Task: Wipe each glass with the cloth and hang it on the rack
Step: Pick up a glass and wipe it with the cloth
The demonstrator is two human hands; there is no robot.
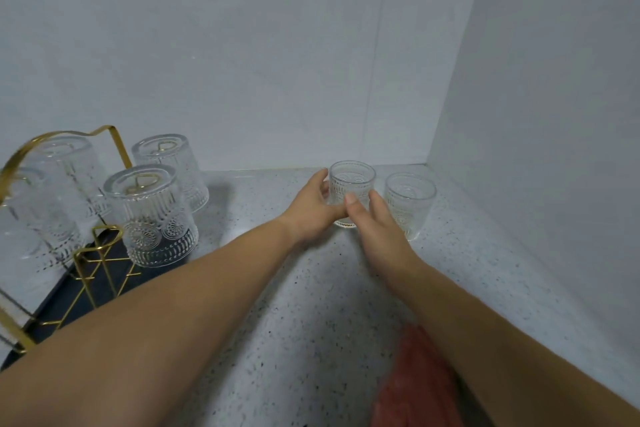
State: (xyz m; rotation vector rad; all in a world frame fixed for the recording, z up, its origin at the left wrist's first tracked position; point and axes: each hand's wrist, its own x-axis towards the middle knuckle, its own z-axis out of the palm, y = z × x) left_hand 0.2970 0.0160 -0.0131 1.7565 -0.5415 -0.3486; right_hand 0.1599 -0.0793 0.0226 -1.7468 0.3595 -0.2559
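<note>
Two embossed clear glasses stand upright at the back of the speckled counter. My left hand [313,210] curls round the left side of the nearer glass [351,184], with its thumb across the front. My right hand [375,229] lies against that glass's right side, fingers fairly straight. The second glass [410,201] stands just to the right, untouched. A pink cloth [415,381] lies on the counter near the front, partly under my right forearm. The gold wire rack [100,253] at left holds several glasses upside down, such as the front one [149,215].
White walls meet in a corner close behind and to the right of the two glasses. The rack sits on a dark tray [93,295] at the left edge. Speckled counter [294,322] stretches between rack and cloth.
</note>
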